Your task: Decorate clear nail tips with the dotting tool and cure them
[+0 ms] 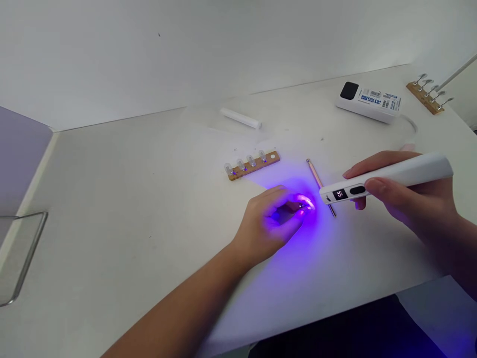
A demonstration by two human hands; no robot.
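My right hand (406, 204) is wrapped round a white handheld UV nail lamp (402, 171), its thumb by the dark button. The lamp's small display reads 55, and its tip throws purple light to the left. In that light, my left hand (266, 219) pinches a small nail tip (307, 202) between thumb and fingertips; a bit of metal shows beside it, and glare blurs its outline. Between the hands, partly behind the lamp, lies a thin rose-gold dotting pen (315, 171). Just beyond my left hand is a wooden strip (255, 166) bearing several clear nail tips (251, 160) on metal stands.
Toward the back lies a white stick (241, 119). A white device with a printed label (372, 102) rests at the back right, a cable beside it. Another wooden strip with several nail tips (425, 98) stands near the right edge. At far left is a metal frame (32, 248).
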